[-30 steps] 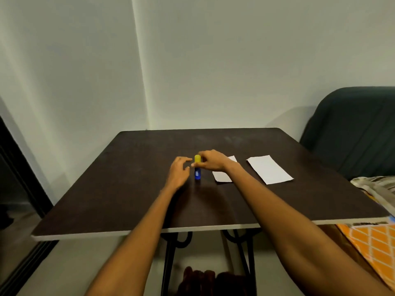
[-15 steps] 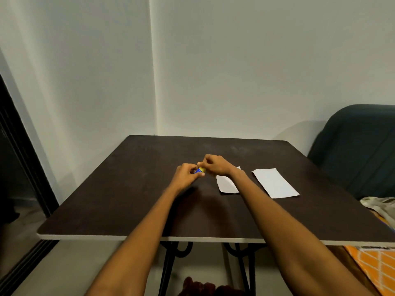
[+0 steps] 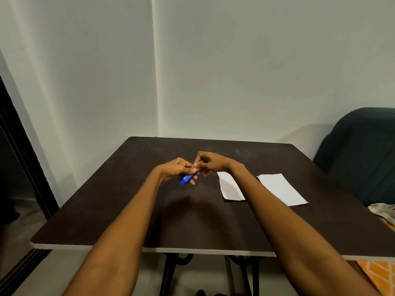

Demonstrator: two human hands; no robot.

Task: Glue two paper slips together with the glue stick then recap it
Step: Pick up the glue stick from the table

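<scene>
- So right now the left hand [image 3: 174, 168] has its fingers [image 3: 193, 182] wrapped round the blue glue stick [image 3: 186, 179], held up off the worktop [image 3: 119, 195] and tilted, cap end toward the other hand.
- The right hand [image 3: 210, 162] is pinching the yellow cap [image 3: 197, 166] at its tip, so I'd call this the uncapping step.
- Best bet imo: keep the barrel hand steady and pull the cap straight along the stick's axis, maybe with a small twist. Yanking sideways could smear glue on the rim.
- Stick looks like smooth hard plastic, a short cylinder, so it could slip unless the grip is firm.
- The near paper slip [image 3: 230, 186] and the far paper slip [image 3: 281, 189] lie flat to the right, well apart from each other: thin white rectangles, light enough to slide, so pin one down when gluing.
- Worktop is dark and matte with a pale edge.
</scene>
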